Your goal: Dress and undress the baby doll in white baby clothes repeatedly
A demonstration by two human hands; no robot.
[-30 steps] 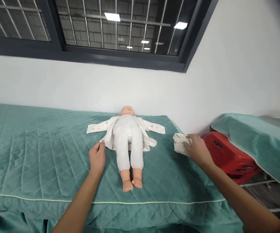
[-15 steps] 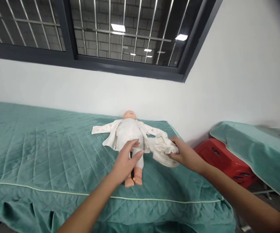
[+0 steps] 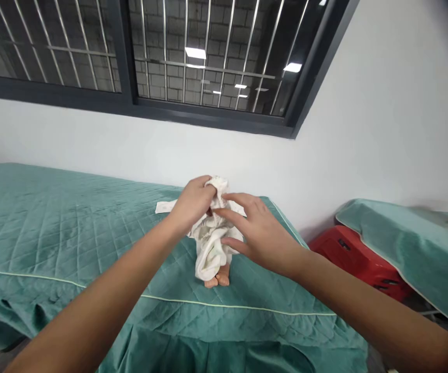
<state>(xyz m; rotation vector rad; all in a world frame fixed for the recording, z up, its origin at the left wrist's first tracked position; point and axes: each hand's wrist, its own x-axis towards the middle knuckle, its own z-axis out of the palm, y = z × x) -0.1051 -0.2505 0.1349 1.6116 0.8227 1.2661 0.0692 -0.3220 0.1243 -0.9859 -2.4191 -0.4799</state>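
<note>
In front of me a crumpled white piece of baby clothing (image 3: 211, 251) hangs over a baby doll (image 3: 223, 275), hiding its head and most of its body. Only the doll's feet and the outstretched white sleeves (image 3: 165, 207) show. The upper part of the clothing is pinched in my left hand (image 3: 195, 203). My right hand (image 3: 261, 228) has its fingers spread at the right side of the clothing; whether its fingertips touch the fabric I cannot tell.
The doll lies on a bed with a quilted green cover (image 3: 103, 233), against a white wall (image 3: 150, 150). Above is a barred window (image 3: 212, 109). A red plastic object (image 3: 358, 264) stands at the right, beside another green-covered surface (image 3: 403, 228).
The clothing has moved from the right of the doll to over it. My left hand has risen and closed on it; my right hand has let go and opened.
</note>
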